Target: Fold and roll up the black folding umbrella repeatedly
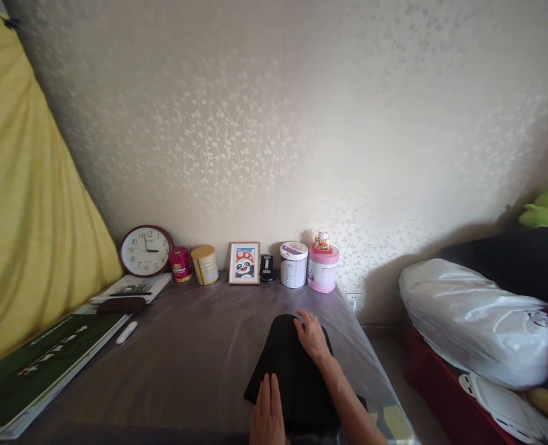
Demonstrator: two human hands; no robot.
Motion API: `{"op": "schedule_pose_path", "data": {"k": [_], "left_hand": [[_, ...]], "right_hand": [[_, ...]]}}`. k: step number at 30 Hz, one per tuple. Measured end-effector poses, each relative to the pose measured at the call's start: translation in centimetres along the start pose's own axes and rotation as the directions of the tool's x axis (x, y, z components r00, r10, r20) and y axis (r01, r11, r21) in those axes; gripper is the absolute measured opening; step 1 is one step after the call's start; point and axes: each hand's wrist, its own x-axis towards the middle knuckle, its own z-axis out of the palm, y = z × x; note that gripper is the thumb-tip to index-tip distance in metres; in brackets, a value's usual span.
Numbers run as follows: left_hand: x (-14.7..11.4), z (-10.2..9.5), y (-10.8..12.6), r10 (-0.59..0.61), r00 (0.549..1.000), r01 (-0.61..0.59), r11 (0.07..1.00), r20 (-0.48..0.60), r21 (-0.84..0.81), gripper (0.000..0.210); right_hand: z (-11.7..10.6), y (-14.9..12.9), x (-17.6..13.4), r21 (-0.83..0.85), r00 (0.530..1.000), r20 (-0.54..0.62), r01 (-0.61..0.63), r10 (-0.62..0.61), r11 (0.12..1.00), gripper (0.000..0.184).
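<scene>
A piece of black cloth (288, 364), seemingly folded, lies on the table near its front right. My left hand (267, 413) rests at the cloth's lower left, fingers stretched out flat and side by side. Toward the cloth's far right edge, my right hand (311, 335) lies on top with its fingers extended and slightly apart. Neither hand grips the fabric. The near end of the cloth is partly hidden by my right forearm.
Along the wall stand a clock (146, 250), a red tin (180, 264), a yellow tin (204, 266), a picture frame (244, 263), a white tub (294, 266) and a pink tub (323, 272). A green book (46, 364) lies left. A white plastic bag (472, 321) sits right, beyond the table edge.
</scene>
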Motion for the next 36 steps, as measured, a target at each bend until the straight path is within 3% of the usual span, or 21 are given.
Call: {"op": "schedule_pose_path", "data": {"k": [6,10,19,27,31,36], "left_hand": [[-0.9,-0.9,0.3,0.031,0.999,-0.032,0.999,-0.019,-0.010,0.088],[-1.6,-1.5,0.6,0.032,0.999,-0.032,0.999,-0.027,-0.016,0.088],[-2.0,-1.8,0.4,0.062,0.998,-0.063,0.998,-0.024,-0.028,0.093],[-1.7,-1.5,0.7,0.036,0.999,-0.036,0.999,-0.003,0.020,0.095],[-1.8,-1.6,0.6,0.038,0.999,-0.036,0.998,-0.028,0.054,0.093],[-1.9,-1.4,0.4,0.047,0.997,-0.044,0.997,-0.054,0.062,0.084]], "right_hand": [[-3.7,4.8,-4.2,0.044,0.946,-0.136,-0.292,0.295,0.955,0.036],[-5.0,5.0,-6.5,0.203,0.927,-0.006,-0.365,0.374,0.908,0.038],[-6.1,1.8,-7.7,0.436,0.905,0.152,-0.423,0.398,0.794,0.039],[-5.4,-2.1,-5.1,0.725,0.955,0.159,-0.286,0.251,0.627,0.036],[-3.3,-4.5,-3.5,0.723,0.965,0.146,-0.254,0.218,0.643,0.030],[-0.9,-5.7,-2.7,0.584,0.966,0.176,-0.258,0.190,0.770,0.018]]}}
